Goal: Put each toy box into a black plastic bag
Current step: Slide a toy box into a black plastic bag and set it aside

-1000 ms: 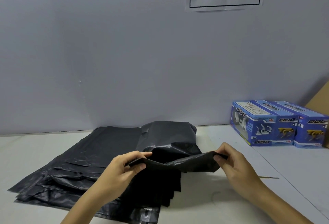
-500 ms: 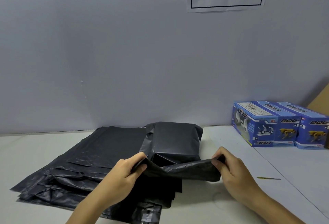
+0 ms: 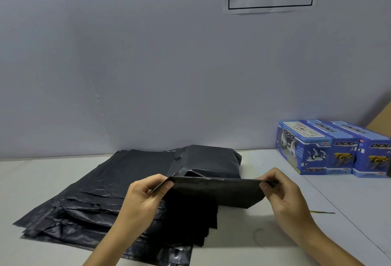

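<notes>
Black plastic bag (image 3: 213, 191) stretched taut above the table (image 3: 317, 234), its flap pinched at one end by the left hand (image 3: 146, 193) and at the other by the right hand (image 3: 283, 193); bulging with a boxy shape behind, atop flat spare bags (image 3: 84, 198); three blue toy boxes (image 3: 334, 149) side by side far right against the wall

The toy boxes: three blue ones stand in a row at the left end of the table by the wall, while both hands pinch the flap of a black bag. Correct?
Not quite. The head view shows the three toy boxes at the right end of the table, not the left. The rest holds: the left hand and right hand pinch the black bag flap.
</notes>
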Available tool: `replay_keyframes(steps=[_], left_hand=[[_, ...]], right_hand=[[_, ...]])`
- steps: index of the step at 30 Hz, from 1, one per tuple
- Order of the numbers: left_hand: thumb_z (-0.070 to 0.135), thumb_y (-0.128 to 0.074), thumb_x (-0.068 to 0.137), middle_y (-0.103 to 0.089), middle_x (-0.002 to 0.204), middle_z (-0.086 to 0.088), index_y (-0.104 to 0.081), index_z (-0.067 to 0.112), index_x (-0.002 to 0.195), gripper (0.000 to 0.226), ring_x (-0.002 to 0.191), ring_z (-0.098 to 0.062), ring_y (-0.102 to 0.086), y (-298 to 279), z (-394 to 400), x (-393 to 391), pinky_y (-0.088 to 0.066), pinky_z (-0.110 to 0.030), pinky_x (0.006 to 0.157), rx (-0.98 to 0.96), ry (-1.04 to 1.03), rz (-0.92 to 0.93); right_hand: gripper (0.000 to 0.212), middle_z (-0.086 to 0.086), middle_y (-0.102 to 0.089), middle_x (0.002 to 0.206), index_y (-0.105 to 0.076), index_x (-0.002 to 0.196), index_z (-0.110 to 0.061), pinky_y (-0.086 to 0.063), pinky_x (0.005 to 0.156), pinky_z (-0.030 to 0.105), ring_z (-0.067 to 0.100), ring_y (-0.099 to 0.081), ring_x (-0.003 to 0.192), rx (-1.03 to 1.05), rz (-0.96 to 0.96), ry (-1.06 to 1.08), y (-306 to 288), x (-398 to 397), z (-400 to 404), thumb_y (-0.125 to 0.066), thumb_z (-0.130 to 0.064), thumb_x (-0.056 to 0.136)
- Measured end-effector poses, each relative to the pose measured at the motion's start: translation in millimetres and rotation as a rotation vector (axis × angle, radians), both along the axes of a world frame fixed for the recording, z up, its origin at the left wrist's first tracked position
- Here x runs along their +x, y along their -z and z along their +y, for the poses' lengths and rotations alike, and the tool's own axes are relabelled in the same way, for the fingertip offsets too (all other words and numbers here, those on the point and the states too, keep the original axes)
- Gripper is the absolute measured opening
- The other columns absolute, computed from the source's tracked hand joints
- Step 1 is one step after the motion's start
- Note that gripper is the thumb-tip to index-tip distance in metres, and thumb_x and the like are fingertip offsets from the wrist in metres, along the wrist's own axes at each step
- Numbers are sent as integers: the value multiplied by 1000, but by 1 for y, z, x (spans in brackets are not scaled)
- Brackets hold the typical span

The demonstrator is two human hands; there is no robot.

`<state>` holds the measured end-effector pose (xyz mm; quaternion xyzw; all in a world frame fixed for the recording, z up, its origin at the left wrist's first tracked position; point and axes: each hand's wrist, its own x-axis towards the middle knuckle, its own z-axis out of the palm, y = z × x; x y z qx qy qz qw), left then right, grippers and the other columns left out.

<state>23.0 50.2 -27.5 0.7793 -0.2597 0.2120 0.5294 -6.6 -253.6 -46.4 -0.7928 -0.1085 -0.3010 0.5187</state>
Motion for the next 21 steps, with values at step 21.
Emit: replay_keyframes(steps=[21], left_hand=[[43, -53, 94, -77, 82, -12, -80, 15, 82, 41, 83, -31, -74, 12, -18, 4, -58, -40, 76, -197, -34, 402]], right_hand=[[33, 3, -70, 71, -74, 74, -21, -48, 59, 19, 12, -65, 68, 295, 358, -114, -2, 3, 0, -55, -6, 97]])
